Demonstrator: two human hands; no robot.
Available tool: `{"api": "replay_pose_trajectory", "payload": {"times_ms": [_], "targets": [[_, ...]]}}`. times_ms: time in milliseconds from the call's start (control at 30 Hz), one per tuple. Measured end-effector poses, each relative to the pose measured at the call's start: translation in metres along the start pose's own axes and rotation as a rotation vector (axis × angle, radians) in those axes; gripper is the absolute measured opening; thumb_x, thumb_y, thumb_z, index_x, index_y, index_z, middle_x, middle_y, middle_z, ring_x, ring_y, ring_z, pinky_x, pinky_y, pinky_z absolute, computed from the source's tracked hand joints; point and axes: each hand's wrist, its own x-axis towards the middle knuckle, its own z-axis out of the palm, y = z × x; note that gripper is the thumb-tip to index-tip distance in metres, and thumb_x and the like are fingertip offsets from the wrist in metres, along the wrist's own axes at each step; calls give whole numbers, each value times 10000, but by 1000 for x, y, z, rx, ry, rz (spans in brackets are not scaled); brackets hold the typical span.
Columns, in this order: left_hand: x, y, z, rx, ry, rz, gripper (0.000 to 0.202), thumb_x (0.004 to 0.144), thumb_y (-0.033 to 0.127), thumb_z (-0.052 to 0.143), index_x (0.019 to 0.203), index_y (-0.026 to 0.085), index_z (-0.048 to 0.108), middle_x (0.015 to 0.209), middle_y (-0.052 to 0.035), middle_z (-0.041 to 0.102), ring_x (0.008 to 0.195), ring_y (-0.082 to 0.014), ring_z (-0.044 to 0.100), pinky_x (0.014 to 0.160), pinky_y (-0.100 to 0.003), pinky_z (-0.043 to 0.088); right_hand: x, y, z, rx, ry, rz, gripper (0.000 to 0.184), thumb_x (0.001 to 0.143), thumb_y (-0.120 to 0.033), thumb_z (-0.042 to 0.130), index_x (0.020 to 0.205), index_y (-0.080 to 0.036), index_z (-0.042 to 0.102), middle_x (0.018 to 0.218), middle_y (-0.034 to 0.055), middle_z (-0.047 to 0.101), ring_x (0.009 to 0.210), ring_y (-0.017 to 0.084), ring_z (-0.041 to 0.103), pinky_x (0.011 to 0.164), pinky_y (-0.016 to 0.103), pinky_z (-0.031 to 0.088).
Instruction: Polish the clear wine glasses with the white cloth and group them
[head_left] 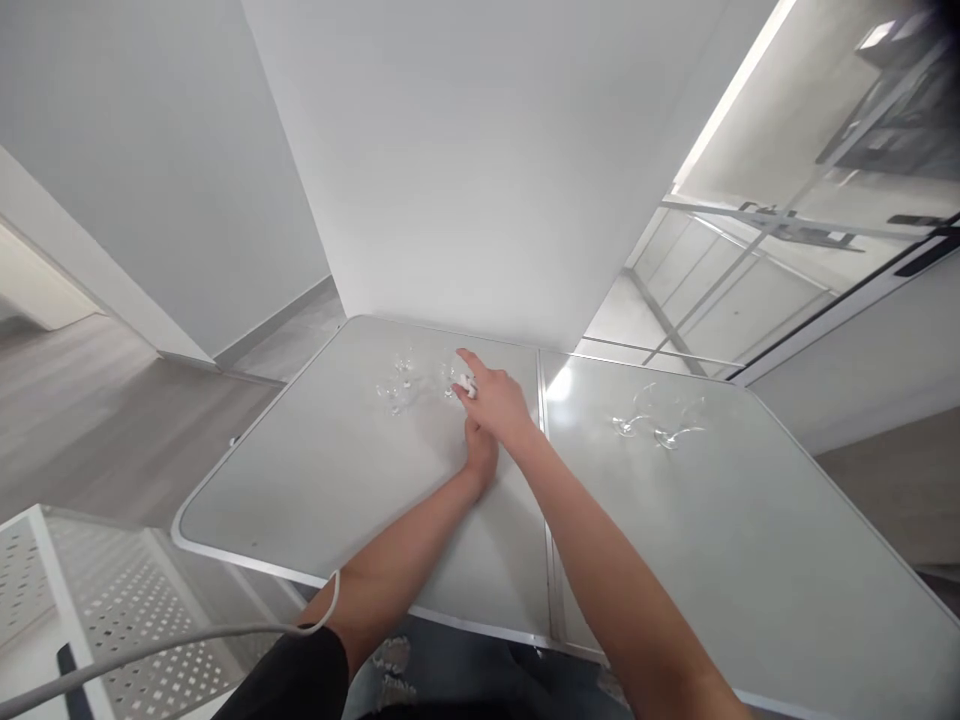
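My right hand (pixel 499 402) reaches over the left one, its index finger and thumb curled around a small white thing (pixel 468 385), perhaps a bit of tissue or cloth. Below it, my left hand (pixel 481 450) is partly covered, and its fingers are hidden. Just left of the fingertips is a clear glass piece (pixel 448 378), faint against the table; whether a hand touches it I cannot tell. Farther left are more see-through glass items (pixel 397 393). On the right half are two clear glass items (pixel 625 426) with round bases.
The pale folding table (pixel 315 470) has a metal rim and a centre seam. A white wall (pixel 480 180) rises behind it. At lower left is a perforated white rack (pixel 150 610), with a white cable (pixel 202 634) crossing before it. Glass-panelled doors (pixel 750 250) stand at right.
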Motion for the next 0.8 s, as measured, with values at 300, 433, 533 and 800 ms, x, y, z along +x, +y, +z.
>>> {"api": "replay_pose_trajectory", "payload": {"times_ms": [300,433,533,800], "targets": [[7,-11,0,-49,-15,15,310,853,458,682,778,169,596,571,42,474,511,-83,392,495,-221,326,0,41,15,230,139,-4,233,963,-448,559,936,-239,657,752,20,647,699,180,580,658,275,408],[4,0,7,-187,-195,-47,374,805,385,760,1107,202,638,855,-20,655,617,-94,529,524,-211,419,-53,84,-2,764,328,149,304,910,-528,623,862,-229,603,686,-18,596,547,128,519,540,253,425],[-1,7,10,-272,-287,-92,514,776,311,806,1240,238,598,1084,-52,672,851,-133,627,666,-235,524,-84,106,-8,1001,357,241,320,870,-533,680,857,-226,592,720,-12,626,501,114,516,484,255,446],[-1,6,8,-276,-416,-203,592,800,450,805,1320,282,577,1234,-68,658,1115,-192,652,924,-331,554,-97,121,2,1309,173,245,332,834,-529,727,875,-223,604,750,-5,645,502,112,546,478,251,461]]}}
